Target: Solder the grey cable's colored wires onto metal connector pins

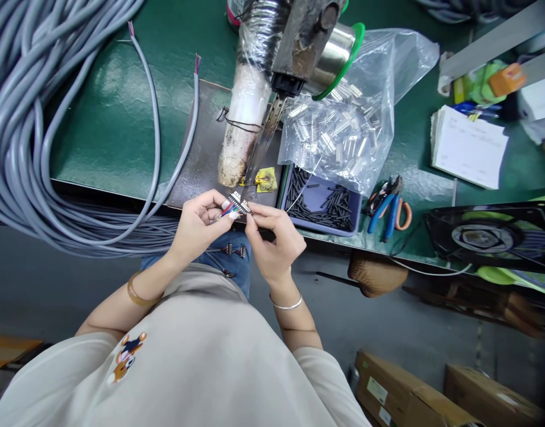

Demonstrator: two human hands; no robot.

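Observation:
A multi-pin metal connector [239,202] is held at the bench edge between my two hands. My left hand [200,222] is closed in a pinch on thin coloured wires [228,209] at the connector's left side. With thumb and forefinger, my right hand [274,237] pinches the connector's right end. Just above the connector is the tip of a mounted soldering iron [272,121]; whether they touch, I cannot tell. A solder spool [330,59] with green rims sits beside the iron. Below my hands, wired connectors [233,250] lie over my lap.
Grey cable coils [14,118] fill the left side. A film-wrapped pipe [243,130] hangs beside the iron. To the right are a purple tray [357,213] of black tubes, a plastic bag [405,53] of connectors, blue-handled cutters [390,213], a paper pad [470,148] and a fan [481,236].

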